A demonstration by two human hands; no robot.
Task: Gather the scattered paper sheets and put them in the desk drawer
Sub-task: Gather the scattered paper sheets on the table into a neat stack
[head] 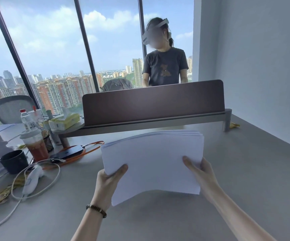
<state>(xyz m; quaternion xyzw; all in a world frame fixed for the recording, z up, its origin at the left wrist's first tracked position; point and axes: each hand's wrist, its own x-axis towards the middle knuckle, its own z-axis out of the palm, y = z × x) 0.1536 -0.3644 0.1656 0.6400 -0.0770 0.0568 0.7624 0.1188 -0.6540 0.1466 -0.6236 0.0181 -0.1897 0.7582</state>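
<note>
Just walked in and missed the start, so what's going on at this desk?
A person holds a stack of white paper sheets above the grey desk, left hand and right hand gripping its near corners. The sheets look gathered already. No drawer is in view, so putting them away remains.

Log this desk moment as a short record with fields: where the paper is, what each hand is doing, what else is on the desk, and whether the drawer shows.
paper: one stack of white sheets, held above the grey desk, bowed
left hand: grip on the stack's near left edge, thumb on top
right hand: grip on the stack's right edge, thumb on top
loose sheets on desk: none visible
desk left side: iced drink cup, black cup, phone, white cable
drawer: not in view
</note>
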